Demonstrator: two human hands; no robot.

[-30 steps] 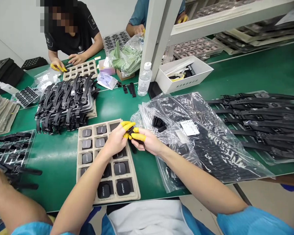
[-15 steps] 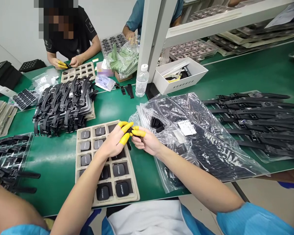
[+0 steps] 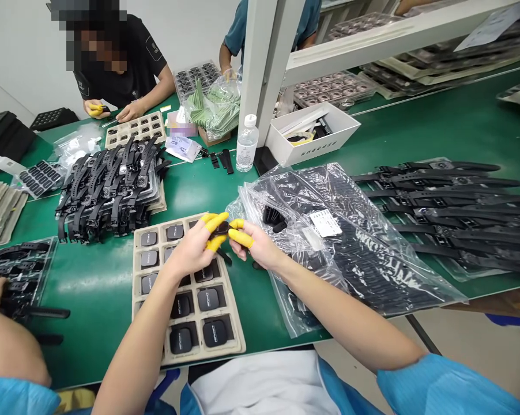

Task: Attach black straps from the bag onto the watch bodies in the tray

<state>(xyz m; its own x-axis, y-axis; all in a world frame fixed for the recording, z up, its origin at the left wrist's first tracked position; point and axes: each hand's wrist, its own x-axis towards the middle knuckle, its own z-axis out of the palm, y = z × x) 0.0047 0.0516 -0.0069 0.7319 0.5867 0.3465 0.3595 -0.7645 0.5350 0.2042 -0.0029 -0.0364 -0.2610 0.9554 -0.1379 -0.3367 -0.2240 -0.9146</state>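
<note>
My left hand [image 3: 202, 242], with yellow finger covers, grips a small black watch part [image 3: 221, 230] above the right edge of a beige tray [image 3: 238, 323]. The fingertips of my right hand [image 3: 253, 242], also in yellow covers, pinch the same part from the right. A black strap piece [image 3: 225, 257] shows just below my fingers. Square black watch bodies [image 3: 208, 299] lie in the tray's compartments; my left hand and forearm hide some of them. To the right, a clear plastic bag [image 3: 342, 242] of black straps lies on the green table [image 3: 95, 300].
Stacked watches with straps [image 3: 108, 190] lie at the left, more [image 3: 450, 213] at the right. A water bottle [image 3: 247, 144] stands by a white box [image 3: 314, 135] and a post [image 3: 264, 69]. One person [image 3: 125, 75] works opposite; another person's arm [image 3: 9, 340] is at the left.
The black part has turned and shows more between my fingers. My left fingers have shifted around it. The neighbouring person's hand at the left has come over the watches there.
</note>
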